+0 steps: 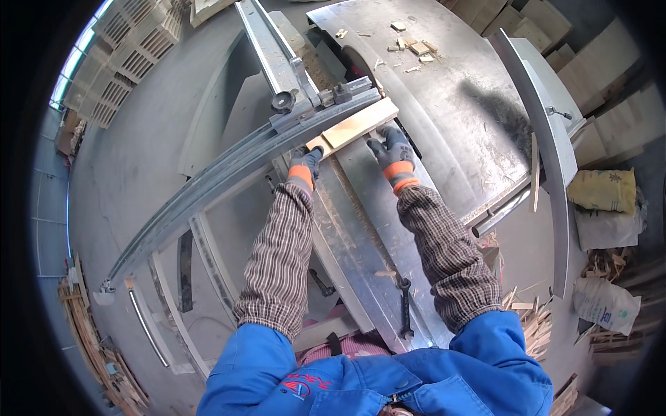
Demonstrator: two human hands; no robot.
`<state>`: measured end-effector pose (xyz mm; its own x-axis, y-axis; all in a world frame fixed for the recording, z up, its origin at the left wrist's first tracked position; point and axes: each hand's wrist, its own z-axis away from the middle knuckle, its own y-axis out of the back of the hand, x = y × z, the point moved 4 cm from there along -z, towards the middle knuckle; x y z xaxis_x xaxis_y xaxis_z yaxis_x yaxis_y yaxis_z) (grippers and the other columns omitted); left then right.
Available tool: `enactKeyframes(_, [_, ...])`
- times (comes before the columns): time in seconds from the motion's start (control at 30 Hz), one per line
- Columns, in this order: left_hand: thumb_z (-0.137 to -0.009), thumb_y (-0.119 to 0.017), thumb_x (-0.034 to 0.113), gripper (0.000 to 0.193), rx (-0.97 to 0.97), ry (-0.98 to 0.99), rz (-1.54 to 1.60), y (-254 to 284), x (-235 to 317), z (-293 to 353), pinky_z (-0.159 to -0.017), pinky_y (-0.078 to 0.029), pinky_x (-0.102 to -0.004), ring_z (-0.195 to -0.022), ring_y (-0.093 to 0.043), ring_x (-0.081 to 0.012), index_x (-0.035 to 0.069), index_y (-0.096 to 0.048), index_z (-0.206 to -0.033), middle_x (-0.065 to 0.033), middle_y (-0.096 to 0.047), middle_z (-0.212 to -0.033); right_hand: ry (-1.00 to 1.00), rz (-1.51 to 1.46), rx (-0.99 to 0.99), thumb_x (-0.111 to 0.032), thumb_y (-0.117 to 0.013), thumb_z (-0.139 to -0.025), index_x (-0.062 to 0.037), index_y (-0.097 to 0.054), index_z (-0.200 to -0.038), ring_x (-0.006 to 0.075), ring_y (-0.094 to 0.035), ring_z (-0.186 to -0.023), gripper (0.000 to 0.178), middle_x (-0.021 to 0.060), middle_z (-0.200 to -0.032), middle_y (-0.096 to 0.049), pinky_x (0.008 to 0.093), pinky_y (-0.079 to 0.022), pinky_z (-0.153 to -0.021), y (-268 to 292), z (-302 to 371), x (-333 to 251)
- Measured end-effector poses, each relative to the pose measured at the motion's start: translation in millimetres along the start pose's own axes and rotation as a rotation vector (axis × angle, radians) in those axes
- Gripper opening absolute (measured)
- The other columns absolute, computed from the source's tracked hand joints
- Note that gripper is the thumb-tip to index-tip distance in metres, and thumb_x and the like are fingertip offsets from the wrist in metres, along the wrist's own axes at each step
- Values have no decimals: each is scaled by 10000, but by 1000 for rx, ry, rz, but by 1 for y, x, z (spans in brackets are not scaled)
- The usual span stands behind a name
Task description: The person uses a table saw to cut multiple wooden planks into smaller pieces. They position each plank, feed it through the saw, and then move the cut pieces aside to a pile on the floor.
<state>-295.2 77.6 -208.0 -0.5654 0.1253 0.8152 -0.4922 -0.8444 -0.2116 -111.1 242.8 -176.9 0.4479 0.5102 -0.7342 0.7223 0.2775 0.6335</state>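
Note:
A short pale wooden board point(361, 123) lies slantwise against the metal fence point(239, 151) of a sliding table saw. Another piece of wood point(316, 144) shows at its left end, partly under my fingers. My left hand point(305, 165), in a grey and orange glove, is closed around that end. My right hand point(394, 154), gloved the same way, is just below the board's right end, thumb and fingers apart. Whether its fingertips touch the wood I cannot tell. The saw blade is not clearly visible.
Small wood offcuts point(419, 48) lie on the far table point(451, 28). A wrench point(406, 308) rests on the near saw bed. A tall metal rip fence point(538, 132) stands right. Wood strips point(94, 340) are piled on the floor at left, sacks point(602, 191) at right.

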Motion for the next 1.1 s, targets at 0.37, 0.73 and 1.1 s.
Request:
enactKeyframes(0.37, [-747, -810, 99, 395, -500, -487, -363, -59, 137, 64, -902, -500, -290, -978, -623, -156, 17, -625, -1085, -67, -679, -1025, 212, 65, -510, -368, -866, -610, -81, -656, -1068, 278, -642, -896, 580, 124, -937, -669, 375, -500, -809, 86, -18, -64])
enactKeyframes(0.73, [-845, -664, 416, 543, 166, -786, -1486, -79, 218, -79, -1030, -430, -393, -1183, -561, -313, 138, -563, -1301, -114, -569, -1319, -851, -1197, -95, -479, -776, -749, -12, -545, -1185, 250, -669, -802, 679, 144, -980, -661, 360, -562, -732, 48, 17, 26])
enactKeyframes(1.1, [-811, -649, 230, 273, 65, -939, -1662, -59, 53, 110, -859, -497, -414, -1048, -569, -293, 158, -611, -1072, -71, -540, -1221, -933, -1282, 30, -294, -802, -784, 105, -544, -1138, 280, -649, -826, 592, 185, -898, -609, 359, -594, -745, 3, -12, 23])
